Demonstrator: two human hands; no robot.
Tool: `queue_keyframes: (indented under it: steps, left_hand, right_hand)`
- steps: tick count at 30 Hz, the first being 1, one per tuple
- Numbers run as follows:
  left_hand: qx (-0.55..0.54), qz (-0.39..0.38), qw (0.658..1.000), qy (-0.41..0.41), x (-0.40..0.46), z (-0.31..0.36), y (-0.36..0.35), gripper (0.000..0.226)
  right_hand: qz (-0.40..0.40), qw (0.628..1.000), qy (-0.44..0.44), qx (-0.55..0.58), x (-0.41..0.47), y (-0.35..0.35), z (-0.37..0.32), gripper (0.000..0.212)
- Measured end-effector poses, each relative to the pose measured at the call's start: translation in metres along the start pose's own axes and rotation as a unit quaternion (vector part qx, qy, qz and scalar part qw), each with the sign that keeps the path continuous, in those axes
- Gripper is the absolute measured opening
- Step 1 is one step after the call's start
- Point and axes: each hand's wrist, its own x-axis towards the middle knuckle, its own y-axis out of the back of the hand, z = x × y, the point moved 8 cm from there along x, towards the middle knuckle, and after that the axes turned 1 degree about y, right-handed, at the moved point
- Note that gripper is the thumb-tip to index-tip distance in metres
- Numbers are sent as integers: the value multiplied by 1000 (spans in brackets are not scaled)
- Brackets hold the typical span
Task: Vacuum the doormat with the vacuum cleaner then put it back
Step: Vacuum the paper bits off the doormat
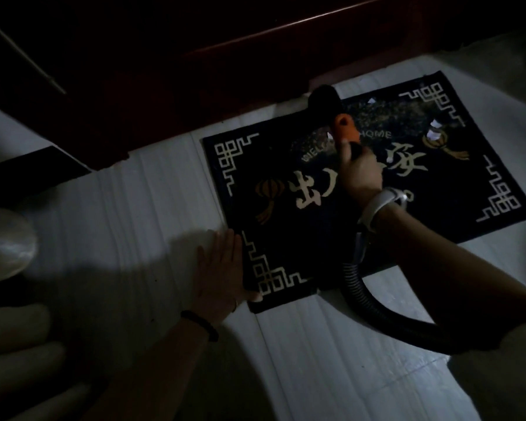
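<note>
Dark doormat (374,189) on pale floor (164,208), right hand (359,174) wrapped round vacuum wand (342,129) over mat's middle, left hand (222,271) flat, fingers straight, pressing near corner

Dark patterned doormat (286,238) flat, vacuum nozzle (324,100) atop

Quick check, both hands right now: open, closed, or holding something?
Left hand: open, flat, pressing the doormat corner.
Right hand: closed, gripping the vacuum handle.
</note>
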Motion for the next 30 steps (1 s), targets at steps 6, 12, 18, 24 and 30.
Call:
queue_keyframes:
  steps: [6, 12, 18, 24, 30]
  left_hand:
    - [-28, 28, 999, -4, -1, 1, 1, 124]
    - [-37, 31, 999, 1, -3, 1, 4, 123]
    - [4, 12, 1000, 11, -5, 4, 8, 122]
    - [10, -3, 1000, 16, 0, 2, 3, 124]
    - [12, 16, 1000, 22, -6, 6, 9, 123]
  right_hand:
    - [-203, 970, 132, -17, -86, -80, -29, 46]
    - [-189, 975, 113, -22, -69, -53, -22, 45]
    - [-160, 985, 71, -5, -66, -42, -13, 45]
    - [-164, 976, 126, -73, -85, -51, -32, 43]
    - [-164, 982, 61, -72, -72, -25, -8, 45]
